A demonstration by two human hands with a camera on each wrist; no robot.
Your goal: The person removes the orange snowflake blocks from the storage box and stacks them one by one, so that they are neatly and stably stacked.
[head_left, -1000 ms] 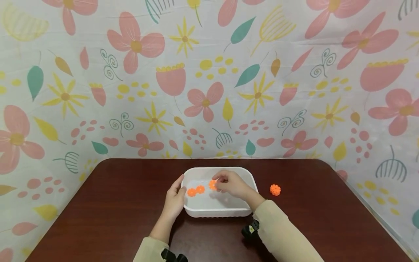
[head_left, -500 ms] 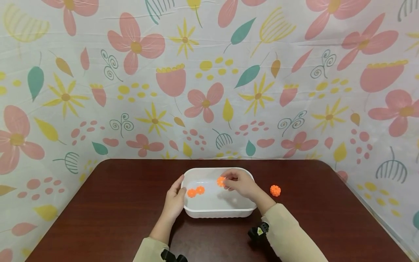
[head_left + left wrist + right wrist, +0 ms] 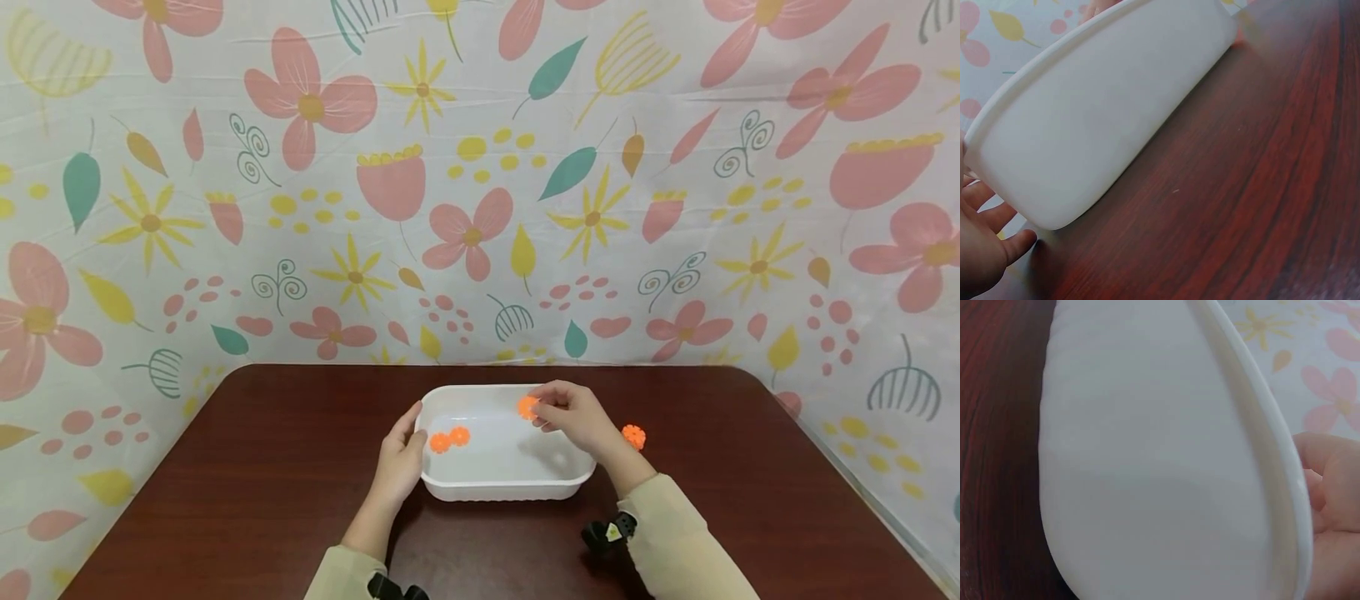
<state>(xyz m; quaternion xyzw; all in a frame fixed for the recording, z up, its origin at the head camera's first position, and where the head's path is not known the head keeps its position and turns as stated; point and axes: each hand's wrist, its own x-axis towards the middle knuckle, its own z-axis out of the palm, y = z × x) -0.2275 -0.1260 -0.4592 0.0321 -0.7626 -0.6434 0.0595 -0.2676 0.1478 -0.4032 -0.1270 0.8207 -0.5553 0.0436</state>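
A white rectangular plastic basin (image 3: 491, 462) stands on the table. My left hand (image 3: 401, 462) holds its left end, the thumb near the rim and the fingers along the outer wall. In the left wrist view, that hand (image 3: 982, 250) is at the end of the basin wall (image 3: 1097, 119). Over the basin's back right part, my right hand (image 3: 577, 417) pinches a small orange flower-shaped piece (image 3: 527, 407) between thumb and fingers. Two similar orange pieces, one left (image 3: 439, 442) and one right (image 3: 459, 436), lie side by side in the basin. In the right wrist view the basin wall (image 3: 1147, 456) hides the held piece.
Right of the basin, an orange knobbly ball-like piece (image 3: 634, 437) lies on the dark red-brown wooden table (image 3: 285, 475), partly overlapped by my right wrist. A flower-patterned cloth (image 3: 480, 183) hangs behind the table's back edge.
My right hand has moved right and slightly back across the basin, carrying the pinched orange piece. The left hand and the two pieces in the basin have stayed in place.
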